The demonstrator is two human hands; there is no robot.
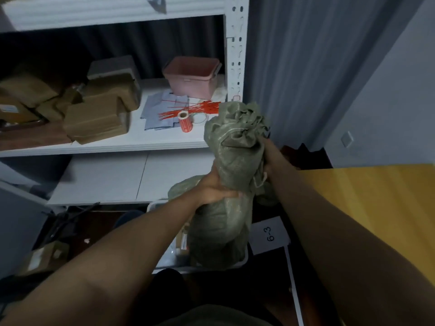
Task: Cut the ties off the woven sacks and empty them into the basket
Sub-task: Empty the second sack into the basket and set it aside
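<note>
Far left, middle shelf of the white rack (164,143): stack of brown cardboard boxes (98,118). Right of them, grey-blue cloth (160,111) with red zip ties (188,109) on top, a red label roll (184,122) lying at the front, a pink plastic tub (191,76) behind.

Centre: left hand (215,190) grips the green woven sack (231,165) at mid-length, fingers wrapped round the fabric. Sack is held roughly upright; its lower end hangs into the white basket (242,261) on the floor. Small packaged items show in the basket beside the sack, too blurred to identify.

Right hand (267,152) is at the sack's bunched upper end, just below the crumpled top. Most of it is hidden behind the fabric, so the grip can't be told for sure; it looks to be holding the bunch.

Right of the basket: white tag marked "6-3" (269,235). Further right, a yellow tabletop (376,208), grey curtain (306,67) behind.
</note>
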